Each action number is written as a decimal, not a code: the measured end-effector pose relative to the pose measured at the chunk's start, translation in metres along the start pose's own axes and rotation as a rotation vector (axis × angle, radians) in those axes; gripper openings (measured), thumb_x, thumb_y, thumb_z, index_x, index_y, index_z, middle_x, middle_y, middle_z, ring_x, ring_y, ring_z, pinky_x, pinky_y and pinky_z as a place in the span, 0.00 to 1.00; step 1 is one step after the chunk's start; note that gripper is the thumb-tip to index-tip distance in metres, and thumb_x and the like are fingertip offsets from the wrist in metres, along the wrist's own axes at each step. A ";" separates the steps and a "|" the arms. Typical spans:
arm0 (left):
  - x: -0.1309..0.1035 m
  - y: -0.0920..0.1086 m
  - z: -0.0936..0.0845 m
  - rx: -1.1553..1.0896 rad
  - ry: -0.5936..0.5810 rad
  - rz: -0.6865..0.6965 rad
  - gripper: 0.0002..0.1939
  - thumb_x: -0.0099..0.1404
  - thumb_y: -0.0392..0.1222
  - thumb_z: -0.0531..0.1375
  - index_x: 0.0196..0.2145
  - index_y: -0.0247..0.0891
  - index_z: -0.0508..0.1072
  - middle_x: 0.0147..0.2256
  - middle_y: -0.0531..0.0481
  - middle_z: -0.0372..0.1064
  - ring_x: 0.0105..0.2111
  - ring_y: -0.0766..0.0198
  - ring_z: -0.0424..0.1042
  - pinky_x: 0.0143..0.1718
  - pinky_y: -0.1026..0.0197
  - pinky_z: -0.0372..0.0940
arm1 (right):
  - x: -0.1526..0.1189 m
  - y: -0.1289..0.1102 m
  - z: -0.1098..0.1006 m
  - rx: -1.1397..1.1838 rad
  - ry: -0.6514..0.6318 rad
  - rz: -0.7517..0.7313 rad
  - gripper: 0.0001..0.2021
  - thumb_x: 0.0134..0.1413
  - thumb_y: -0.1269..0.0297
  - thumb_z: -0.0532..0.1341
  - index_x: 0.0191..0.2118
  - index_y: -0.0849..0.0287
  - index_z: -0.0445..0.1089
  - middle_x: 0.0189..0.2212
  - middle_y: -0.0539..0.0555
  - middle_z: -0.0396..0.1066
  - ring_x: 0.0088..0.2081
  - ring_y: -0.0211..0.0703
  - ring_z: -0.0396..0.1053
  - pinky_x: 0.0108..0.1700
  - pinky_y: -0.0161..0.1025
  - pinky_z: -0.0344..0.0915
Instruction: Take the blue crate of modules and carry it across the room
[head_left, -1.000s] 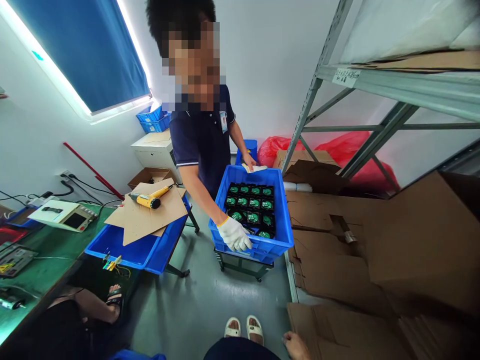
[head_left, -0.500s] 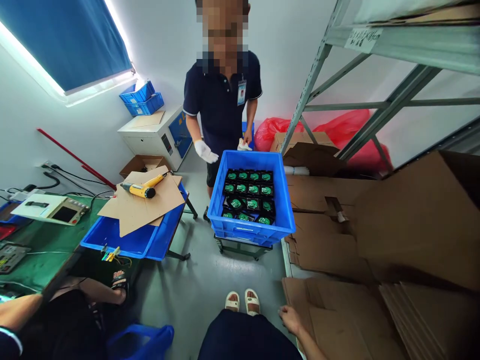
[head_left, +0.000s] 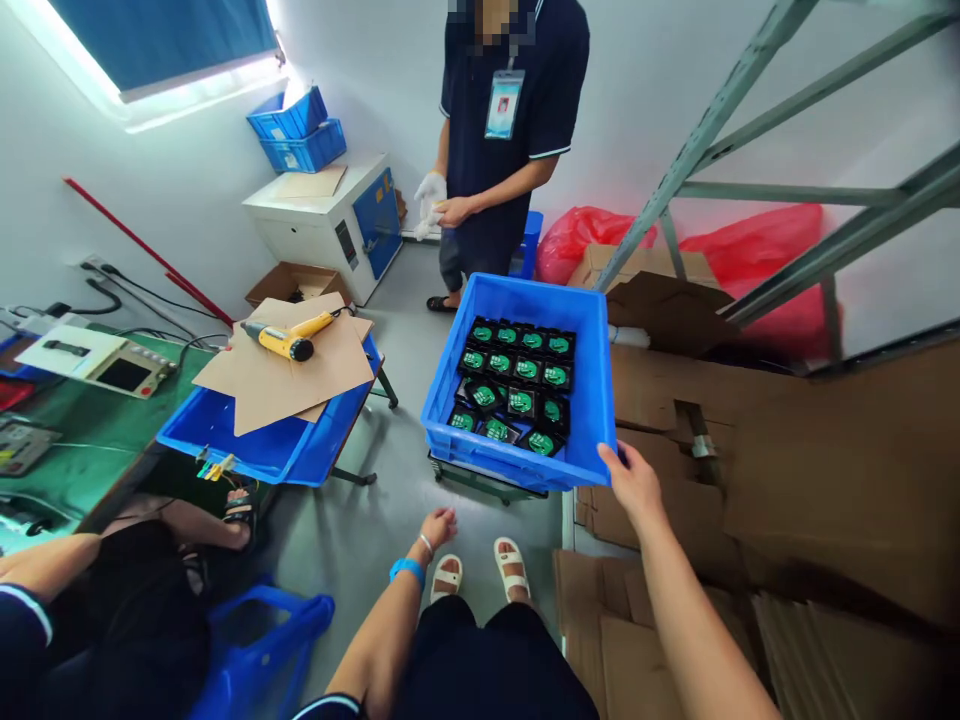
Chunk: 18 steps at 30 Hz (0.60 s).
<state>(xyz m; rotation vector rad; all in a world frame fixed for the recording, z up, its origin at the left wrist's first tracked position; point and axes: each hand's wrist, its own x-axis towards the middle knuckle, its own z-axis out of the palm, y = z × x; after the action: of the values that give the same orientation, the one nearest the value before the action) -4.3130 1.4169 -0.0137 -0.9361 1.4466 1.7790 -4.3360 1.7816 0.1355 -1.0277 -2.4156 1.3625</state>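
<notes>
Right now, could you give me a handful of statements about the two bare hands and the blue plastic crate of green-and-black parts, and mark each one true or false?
1. The right hand touches the near right corner of the blue plastic crate. True.
2. The left hand grips the crate's left wall. False: it hangs open below the crate, touching nothing.
3. The crate holds rows of small black parts with green tops. True.
4. A yellow handheld tool lies inside that crate. False: it lies on the brown cardboard sheets over another blue bin on the left.
5. The standing person in the dark polo shirt wears a white glove on one hand. True.
</notes>
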 end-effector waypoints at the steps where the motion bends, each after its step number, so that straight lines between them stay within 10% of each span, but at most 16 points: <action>1: 0.009 0.005 0.016 -0.034 -0.004 0.022 0.11 0.61 0.44 0.65 0.32 0.33 0.69 0.26 0.51 0.68 0.21 0.69 0.65 0.23 0.65 0.59 | 0.003 -0.008 -0.002 -0.106 -0.065 -0.034 0.27 0.40 0.42 0.60 0.39 0.60 0.75 0.32 0.58 0.77 0.33 0.48 0.69 0.37 0.43 0.64; 10: 0.015 0.018 0.115 -0.486 0.032 0.256 0.31 0.49 0.66 0.66 0.35 0.37 0.66 0.35 0.48 0.67 0.34 0.63 0.71 0.36 0.60 0.65 | 0.015 -0.009 -0.020 -0.335 -0.327 -0.045 0.27 0.39 0.37 0.60 0.34 0.57 0.75 0.15 0.50 0.65 0.23 0.47 0.65 0.29 0.43 0.60; 18: 0.011 0.022 0.139 -0.628 0.080 0.249 0.37 0.40 0.72 0.67 0.33 0.36 0.68 0.31 0.49 0.68 0.30 0.65 0.68 0.35 0.61 0.62 | 0.069 0.049 -0.060 0.557 -0.412 0.335 0.26 0.43 0.40 0.63 0.42 0.55 0.73 0.42 0.56 0.76 0.43 0.47 0.73 0.39 0.41 0.72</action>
<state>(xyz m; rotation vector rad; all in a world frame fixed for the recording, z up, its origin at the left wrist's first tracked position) -4.3541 1.5499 0.0070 -1.1770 1.0913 2.4814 -4.3361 1.8838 0.1181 -1.0988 -1.9313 2.3862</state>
